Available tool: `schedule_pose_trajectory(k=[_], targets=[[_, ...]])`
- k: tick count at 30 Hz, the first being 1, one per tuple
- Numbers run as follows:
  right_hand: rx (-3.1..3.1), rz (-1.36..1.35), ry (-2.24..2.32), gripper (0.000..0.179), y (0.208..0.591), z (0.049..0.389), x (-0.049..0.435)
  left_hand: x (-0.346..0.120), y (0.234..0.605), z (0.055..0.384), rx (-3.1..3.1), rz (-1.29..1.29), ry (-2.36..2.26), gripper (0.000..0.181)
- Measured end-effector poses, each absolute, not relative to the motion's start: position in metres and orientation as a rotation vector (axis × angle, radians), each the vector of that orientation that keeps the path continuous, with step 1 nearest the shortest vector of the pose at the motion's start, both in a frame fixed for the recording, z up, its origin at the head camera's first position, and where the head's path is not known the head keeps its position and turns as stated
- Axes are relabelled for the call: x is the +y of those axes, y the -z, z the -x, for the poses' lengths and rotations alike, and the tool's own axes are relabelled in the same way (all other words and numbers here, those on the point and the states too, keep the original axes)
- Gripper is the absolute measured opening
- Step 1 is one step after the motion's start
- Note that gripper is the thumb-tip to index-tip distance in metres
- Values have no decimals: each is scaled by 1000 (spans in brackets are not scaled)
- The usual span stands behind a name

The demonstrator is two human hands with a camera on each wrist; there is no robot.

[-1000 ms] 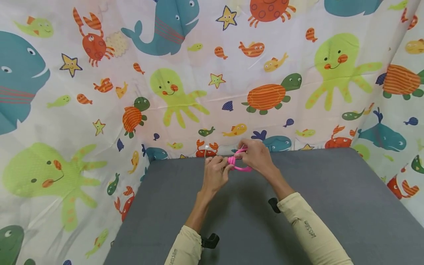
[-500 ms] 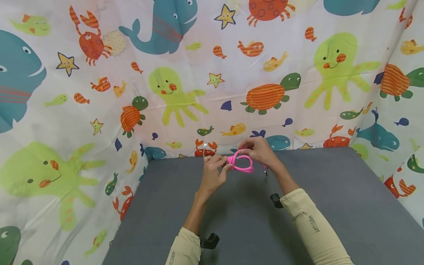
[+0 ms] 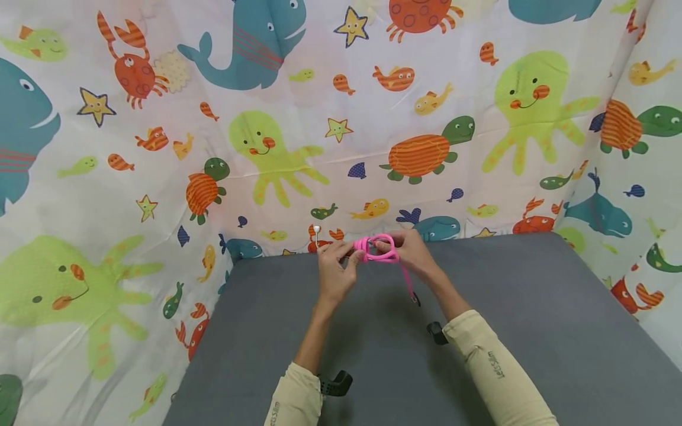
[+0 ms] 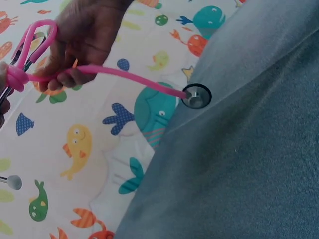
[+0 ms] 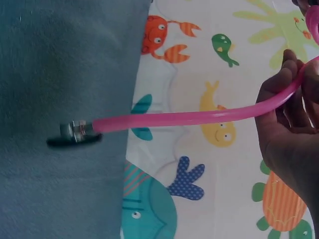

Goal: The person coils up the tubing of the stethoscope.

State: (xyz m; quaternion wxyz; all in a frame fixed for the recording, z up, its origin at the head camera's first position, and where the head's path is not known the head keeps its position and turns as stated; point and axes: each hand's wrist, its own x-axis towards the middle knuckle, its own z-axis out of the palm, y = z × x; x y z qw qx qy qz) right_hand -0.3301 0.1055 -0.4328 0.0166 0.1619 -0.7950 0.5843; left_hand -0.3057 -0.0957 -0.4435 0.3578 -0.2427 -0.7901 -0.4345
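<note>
A pink stethoscope (image 3: 364, 244) is held up above the table between both hands, its tubing wound in turns round itself with a loop at the right. My left hand (image 3: 335, 277) grips the wound part at its left end. A white ear tip (image 3: 317, 229) sticks up beyond those fingers. The right hand (image 3: 417, 254) pinches the tubing at the loop, its fingers curled on it in the right wrist view. From there a free length of tube hangs down, ending in the metal chest piece (image 4: 197, 96) with a black rim. Most of the left hand is outside the left wrist view.
A grey table (image 3: 511, 307) lies below the hands. Behind and beside it hangs a white curtain (image 3: 298, 35) printed with sea animals. Black wrist straps (image 3: 335, 384) show near both sleeves.
The right hand has drawn the tubing round and closer to the wound part. The loop has become smaller, and the chest piece end now hangs further below the right hand.
</note>
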Motion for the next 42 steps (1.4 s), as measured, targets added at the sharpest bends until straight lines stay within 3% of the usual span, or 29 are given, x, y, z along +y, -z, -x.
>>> schedule_pose_trajectory(k=[10,23,32,42], targets=[[-2414,-667,-1964,22,448,330,86,-98,444,313,-1937,446,1386,17],[-2434,-644,-1897,24,445,318,70,-87,443,311,-2022,131,1183,16],[-2556,-640,-1537,22,435,304,64,-76,441,310,-2045,20,1017,16],[-2673,-861,-1109,15,419,292,70,-76,443,313,-2070,21,830,22]])
